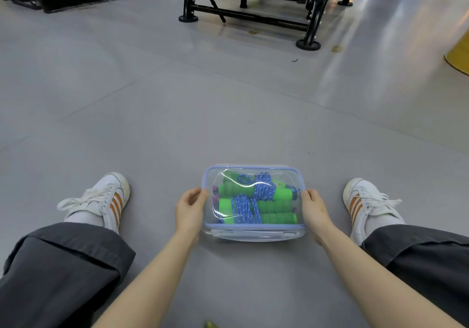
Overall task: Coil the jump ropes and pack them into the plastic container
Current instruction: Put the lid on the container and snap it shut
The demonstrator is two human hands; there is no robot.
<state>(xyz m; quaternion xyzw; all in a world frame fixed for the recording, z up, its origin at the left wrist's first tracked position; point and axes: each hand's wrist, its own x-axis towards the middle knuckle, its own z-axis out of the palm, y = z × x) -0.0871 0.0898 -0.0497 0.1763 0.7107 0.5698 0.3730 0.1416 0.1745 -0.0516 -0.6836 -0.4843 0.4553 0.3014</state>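
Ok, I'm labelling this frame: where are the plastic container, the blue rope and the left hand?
plastic container [253,235]: head view, its clear near wall.
blue rope [265,190]: head view, the wound bundle in the middle.
left hand [189,209]: head view, back of the hand.

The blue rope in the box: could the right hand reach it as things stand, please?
Probably not directly. The clear lid sits on the box over the rope, and the right hand grips the box's right side; the lid must come off first.
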